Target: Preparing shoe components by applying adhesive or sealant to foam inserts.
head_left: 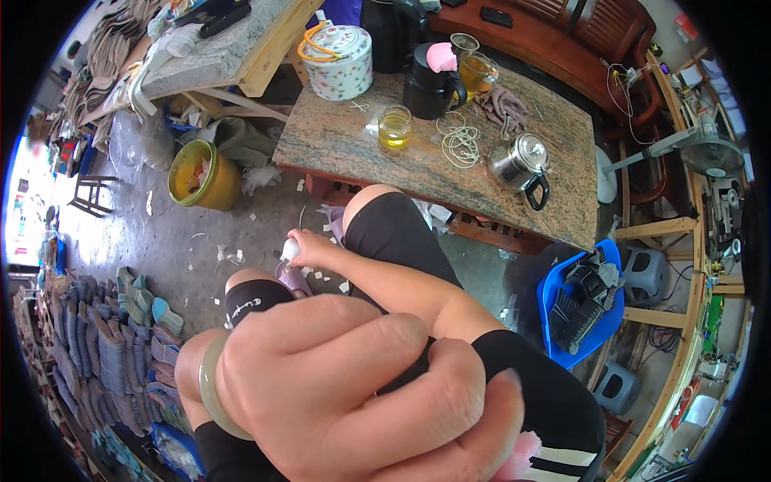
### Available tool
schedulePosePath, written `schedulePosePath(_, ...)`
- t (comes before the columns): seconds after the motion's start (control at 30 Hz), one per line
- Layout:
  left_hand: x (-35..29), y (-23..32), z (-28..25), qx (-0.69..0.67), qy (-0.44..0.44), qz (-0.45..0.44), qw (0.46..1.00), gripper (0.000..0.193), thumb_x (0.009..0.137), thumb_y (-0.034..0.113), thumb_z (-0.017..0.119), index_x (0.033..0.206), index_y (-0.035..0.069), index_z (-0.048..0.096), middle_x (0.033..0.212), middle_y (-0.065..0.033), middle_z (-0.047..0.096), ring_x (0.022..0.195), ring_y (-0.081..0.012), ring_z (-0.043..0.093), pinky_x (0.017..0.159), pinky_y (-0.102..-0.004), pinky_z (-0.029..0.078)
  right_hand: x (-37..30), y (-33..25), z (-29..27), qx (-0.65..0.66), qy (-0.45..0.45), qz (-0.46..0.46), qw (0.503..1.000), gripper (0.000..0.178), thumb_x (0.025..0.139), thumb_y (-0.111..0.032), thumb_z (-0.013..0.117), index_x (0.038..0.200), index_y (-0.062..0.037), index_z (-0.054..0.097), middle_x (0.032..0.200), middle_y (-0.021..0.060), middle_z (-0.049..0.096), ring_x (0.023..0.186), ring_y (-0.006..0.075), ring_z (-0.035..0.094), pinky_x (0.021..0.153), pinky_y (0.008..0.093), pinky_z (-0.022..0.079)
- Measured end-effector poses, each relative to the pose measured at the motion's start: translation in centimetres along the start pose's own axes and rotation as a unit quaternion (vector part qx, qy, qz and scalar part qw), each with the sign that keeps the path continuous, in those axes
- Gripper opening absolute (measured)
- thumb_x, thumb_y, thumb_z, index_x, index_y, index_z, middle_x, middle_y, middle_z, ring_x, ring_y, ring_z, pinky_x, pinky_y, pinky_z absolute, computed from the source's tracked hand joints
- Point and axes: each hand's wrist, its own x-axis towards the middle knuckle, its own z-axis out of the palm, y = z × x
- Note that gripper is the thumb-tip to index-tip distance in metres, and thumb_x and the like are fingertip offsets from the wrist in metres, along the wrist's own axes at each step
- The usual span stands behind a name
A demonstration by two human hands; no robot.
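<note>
My left hand (353, 386) is very close to the view, with a pale bangle (210, 386) at its wrist. Its fingers are curled in, and a soft-looking pink piece (520, 455) pokes out by the fingertips; the palm is hidden. My right arm crosses over my black shorts, reaching down to the left between the knees. There my right hand (312, 247) grips a small white rounded object (290, 249), partly covered by the fingers. Just below it is a mauve slipper-like thing (294, 278) near the floor.
Ahead stands a stone-topped table (337, 136) with a flowered pot (339, 68), glass cup (394, 128), cord (461, 143) and metal kettle (520, 163). Folded socks (100, 345) pile up at left. A yellow bucket (205, 177), blue basket (554, 321) and fan (707, 153) stand around.
</note>
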Motion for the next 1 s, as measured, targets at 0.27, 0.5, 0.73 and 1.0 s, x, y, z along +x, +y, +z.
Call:
schedulePosePath(0.27, 0.8, -0.9, -1.4, -0.038, -0.003, 0.06, 0.997, 0.03, 0.067, 0.033, 0.071, 0.089, 0.012, 0.069, 0.075, -0.0012, 0.058, 0.054, -0.0117, 0.056, 0.041, -0.0202, 0.041, 0.9, 1.1, 0.1, -0.005, 0.018, -0.024, 1.0, 0.073, 0.06, -0.031, 0.076, 0.121, -0.0068, 0.045, 0.114, 0.0188, 0.053, 0.102, 0.034, 0.055, 0.086, 0.0393, 0.045)
schedulePosePath(0.5, 1.0, 0.6, -3.8, 0.111, -0.003, 0.075, 0.991, 0.029, 0.067, 0.035, 0.07, 0.085, 0.013, 0.07, 0.074, 0.0006, 0.057, 0.058, -0.0135, 0.057, 0.046, -0.0241, 0.044, 0.7, 0.1, 0.4, -0.004, 0.003, -0.021, 1.0, 0.072, 0.059, -0.03, 0.075, 0.121, -0.0069, 0.046, 0.116, 0.019, 0.053, 0.105, 0.0334, 0.055, 0.088, 0.0386, 0.045)
schedulePosePath(0.73, 0.3, 2.4, -5.7, 0.225, 0.002, 0.064, 0.972, 0.027, 0.067, 0.036, 0.068, 0.083, 0.015, 0.071, 0.073, 0.0019, 0.056, 0.061, -0.0154, 0.057, 0.049, -0.0278, 0.047, 1.3, 0.9, 1.3, -0.004, 0.013, -0.059, 0.998, 0.072, 0.06, -0.032, 0.074, 0.121, -0.0056, 0.046, 0.115, 0.0194, 0.053, 0.105, 0.0331, 0.055, 0.087, 0.039, 0.045)
schedulePosePath(1.0, 0.6, 2.1, -6.2, 0.216, 0.038, 0.085, 0.972, 0.023, 0.074, 0.035, 0.066, 0.081, 0.014, 0.07, 0.069, 0.0, 0.054, 0.054, -0.0138, 0.055, 0.043, -0.0236, 0.044, 1.3, 1.3, 0.5, 0.011, -0.02, -0.036, 0.999, 0.073, 0.06, -0.032, 0.075, 0.121, -0.0059, 0.045, 0.115, 0.019, 0.054, 0.106, 0.0323, 0.054, 0.087, 0.0386, 0.045)
